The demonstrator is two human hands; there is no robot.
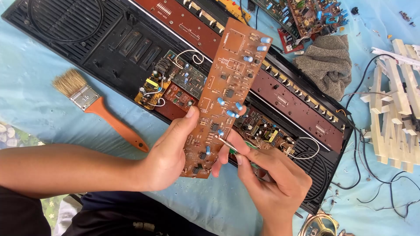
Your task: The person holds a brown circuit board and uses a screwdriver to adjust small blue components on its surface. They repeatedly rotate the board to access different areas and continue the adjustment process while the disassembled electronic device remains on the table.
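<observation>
A flat bristle paintbrush with an orange wooden handle [99, 109] lies on the pale blue cloth [26, 87]. The left hand [168, 155] is closed around a long brown circuit board [225, 94] – held tilted above an opened black plastic casing [105, 48]. The right hand [273, 179] pinches a thin metal tool [228, 144] against the board – grey rag [327, 63] beyond

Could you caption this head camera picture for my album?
Left hand holds long brown circuit board; right hand touches thin metal tool to it.
</observation>
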